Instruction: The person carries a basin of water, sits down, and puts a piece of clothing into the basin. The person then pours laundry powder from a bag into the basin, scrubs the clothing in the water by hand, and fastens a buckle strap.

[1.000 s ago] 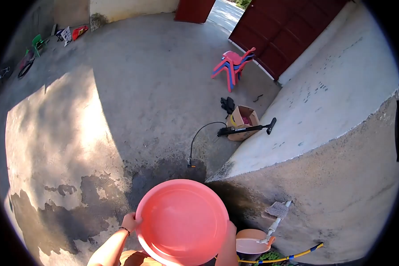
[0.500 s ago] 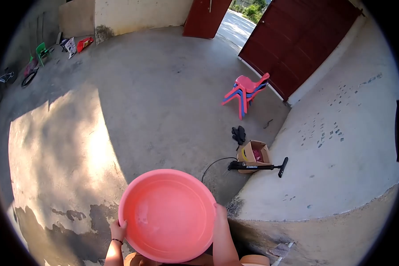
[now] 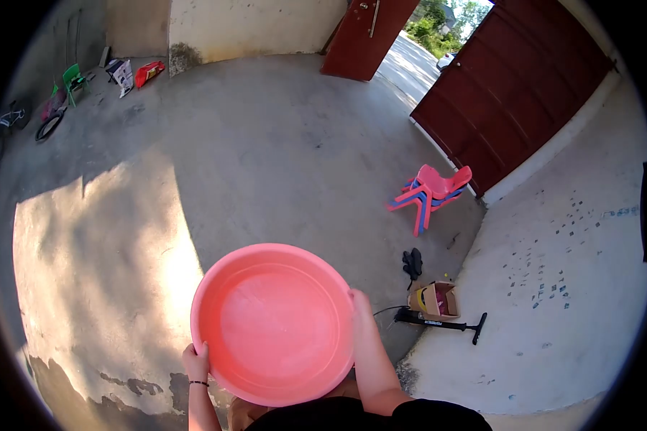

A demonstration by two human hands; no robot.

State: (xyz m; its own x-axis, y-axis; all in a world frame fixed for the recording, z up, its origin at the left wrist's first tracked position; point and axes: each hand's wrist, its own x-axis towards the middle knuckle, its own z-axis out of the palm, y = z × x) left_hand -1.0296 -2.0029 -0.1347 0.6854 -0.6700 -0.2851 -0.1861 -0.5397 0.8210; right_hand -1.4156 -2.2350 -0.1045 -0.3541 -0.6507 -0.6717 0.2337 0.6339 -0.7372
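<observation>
A large round pink plastic basin is held up in front of my body, its open top facing me. My left hand grips the rim at the lower left, with the thumb over the edge and a dark bead bracelet on the wrist. On the right side, my right hand is closed on the rim; most of its fingers are hidden behind the basin. The inside of the basin shows only bare pink plastic.
Stacked pink and blue chairs stand by the dark red gate. A black floor pump, a cardboard box and a dark object lie along the right wall. A green chair and bags are far left.
The basin has risen a little in view with both hands still on it. The chairs, box and pump appear lower and further right as my view shifts up and left.
</observation>
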